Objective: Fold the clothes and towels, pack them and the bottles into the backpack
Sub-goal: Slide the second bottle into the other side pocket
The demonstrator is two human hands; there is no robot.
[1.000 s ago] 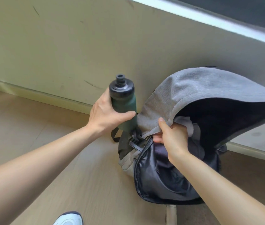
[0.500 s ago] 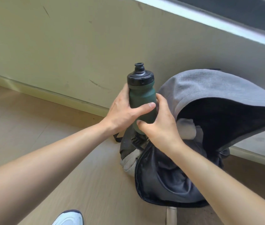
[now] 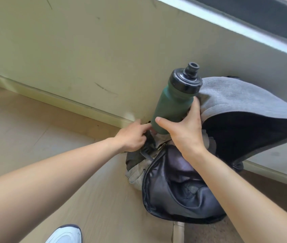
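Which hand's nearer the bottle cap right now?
Right. The right hand grips the bottle just below its cap; the left hand is lower, beside the bottle's base at the side of the backpack.

Matt green plastic bottle; backpack of grey woven cloth, glossy dark lining.

A dark green sports bottle with a black cap and pull spout is held in the right hand, its top tilted to the right, its base just over the left side pocket of the backpack. The grey backpack stands open on the floor against the wall, flap thrown back, dark lining showing, with pale cloth in its mouth.
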